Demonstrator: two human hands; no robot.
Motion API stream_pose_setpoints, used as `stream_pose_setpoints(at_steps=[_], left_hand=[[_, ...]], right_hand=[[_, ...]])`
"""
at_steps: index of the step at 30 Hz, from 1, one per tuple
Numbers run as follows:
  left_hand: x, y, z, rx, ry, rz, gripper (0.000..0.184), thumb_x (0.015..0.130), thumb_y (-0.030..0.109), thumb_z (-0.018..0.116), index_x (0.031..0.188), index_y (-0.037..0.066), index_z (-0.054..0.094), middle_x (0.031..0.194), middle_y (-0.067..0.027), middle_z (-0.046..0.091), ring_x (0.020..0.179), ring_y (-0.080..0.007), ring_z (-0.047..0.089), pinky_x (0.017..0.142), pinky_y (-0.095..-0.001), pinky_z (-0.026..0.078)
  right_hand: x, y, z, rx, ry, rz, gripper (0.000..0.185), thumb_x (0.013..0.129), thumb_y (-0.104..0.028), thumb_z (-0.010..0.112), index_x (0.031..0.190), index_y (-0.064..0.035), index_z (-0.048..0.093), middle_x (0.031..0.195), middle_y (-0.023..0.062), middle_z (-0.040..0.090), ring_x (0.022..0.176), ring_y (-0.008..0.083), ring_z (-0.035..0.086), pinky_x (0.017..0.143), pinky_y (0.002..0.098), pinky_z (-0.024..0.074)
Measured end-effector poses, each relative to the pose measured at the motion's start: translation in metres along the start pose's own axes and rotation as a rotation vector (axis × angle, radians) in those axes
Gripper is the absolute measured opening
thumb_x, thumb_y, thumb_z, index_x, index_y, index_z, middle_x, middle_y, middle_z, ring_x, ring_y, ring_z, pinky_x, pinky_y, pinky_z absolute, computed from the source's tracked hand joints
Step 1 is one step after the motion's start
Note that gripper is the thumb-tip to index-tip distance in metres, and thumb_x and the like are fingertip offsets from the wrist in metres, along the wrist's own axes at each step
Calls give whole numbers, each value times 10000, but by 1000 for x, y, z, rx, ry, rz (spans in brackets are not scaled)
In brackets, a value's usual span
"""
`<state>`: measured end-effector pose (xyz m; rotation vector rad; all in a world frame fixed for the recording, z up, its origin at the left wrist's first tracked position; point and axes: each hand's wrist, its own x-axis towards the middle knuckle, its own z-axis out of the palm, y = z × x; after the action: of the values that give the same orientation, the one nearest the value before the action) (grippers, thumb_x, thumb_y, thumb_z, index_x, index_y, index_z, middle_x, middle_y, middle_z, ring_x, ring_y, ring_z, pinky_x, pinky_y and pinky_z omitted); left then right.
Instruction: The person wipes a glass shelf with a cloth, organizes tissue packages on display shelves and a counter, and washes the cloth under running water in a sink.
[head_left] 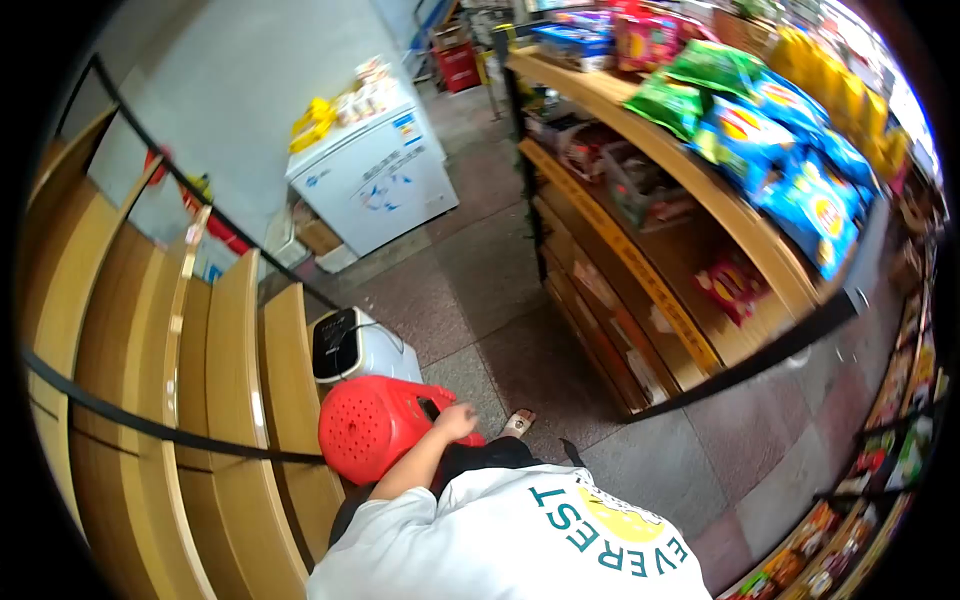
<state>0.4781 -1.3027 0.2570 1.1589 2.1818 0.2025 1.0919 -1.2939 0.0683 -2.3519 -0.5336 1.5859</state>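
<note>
My left hand (457, 423) is at the side of a red plastic stool (362, 430), its fingers curled in. A small dark shape (430, 408) shows beside the fingers; whether it is an object or an opening in the stool I cannot tell. Small round holes dot the stool's seat, which faces up and to the left. What the curled fingers hold, if anything, is hidden. My right hand is out of view. Below is my white shirt (480, 540) with "EVEREST" printed on it, and one sandalled foot (518, 423) shows on the floor.
Bare wooden shelves (235, 350) with black metal bars rise on the left. A white appliance with a black top (375, 350) stands behind the stool. Farther off is a white chest freezer (375, 190). On the right, a wooden shelf unit (740, 225) carries blue chip bags (745, 145).
</note>
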Motion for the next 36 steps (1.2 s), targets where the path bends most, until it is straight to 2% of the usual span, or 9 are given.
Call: stream_pose_setpoints(at_steps=[6,10,13,14,15,22,26,28,36], left_hand=[[-38,-125,13,-15,-116,-358,352,732,314,521,966,58,581,972,-182,574,922,-318,548,795,-388,437],[8,-181,-2,-202,-27,-383,342,734,314,537,958,59,583,962,-177,579,917,-310,553,790,-377,440],[42,-177,-66,-358,62,-324,318,754,302,542,947,52,584,935,-162,594,892,-305,565,772,-375,447],[58,-184,-76,-386,193,-291,318,758,295,544,953,46,581,930,-158,597,884,-303,568,767,-374,448],[72,-193,-86,-410,318,-259,318,763,289,545,958,39,578,925,-155,600,876,-301,571,763,-372,450],[129,-202,-139,-666,505,-220,300,777,241,555,998,38,560,908,-168,602,843,-269,590,735,-347,461],[153,-195,-146,-839,496,-177,277,783,209,571,1005,44,553,877,-147,609,792,-232,599,710,-319,463],[167,-187,-177,-861,494,-173,284,797,212,566,1022,41,542,882,-131,607,815,-189,584,716,-299,457],[288,-269,-272,-843,684,-381,263,773,212,570,993,67,569,781,-130,606,722,-209,589,662,-316,458]], right_hand=[[-104,-233,150,-206,-228,-349,184,813,-105,452,940,15,510,684,103,567,533,182,551,429,254,408],[-100,-278,230,-331,-372,-416,163,786,-113,480,895,1,520,682,105,576,531,175,561,422,248,403],[-164,-310,274,-590,-211,-366,165,760,-117,519,832,28,553,657,124,575,558,206,579,442,296,430],[-98,-295,278,-695,-259,-409,168,759,-122,518,811,32,562,672,131,581,573,220,586,469,311,445],[-28,-280,281,-796,-306,-458,175,759,-126,517,790,37,571,687,138,587,588,233,592,495,327,460],[-42,-370,346,-1462,-448,-1044,207,727,-128,568,864,26,583,807,163,602,698,243,602,594,348,483],[-82,-452,450,-1884,-459,-867,288,749,-141,539,1005,-9,538,866,156,586,732,243,584,594,383,493],[-149,-498,511,-1235,-354,-375,297,767,-163,529,1020,-7,536,880,142,593,709,224,581,595,362,487],[-126,-632,771,-1304,-516,-589,235,766,-164,556,938,-6,571,704,81,587,554,157,562,448,262,440]])
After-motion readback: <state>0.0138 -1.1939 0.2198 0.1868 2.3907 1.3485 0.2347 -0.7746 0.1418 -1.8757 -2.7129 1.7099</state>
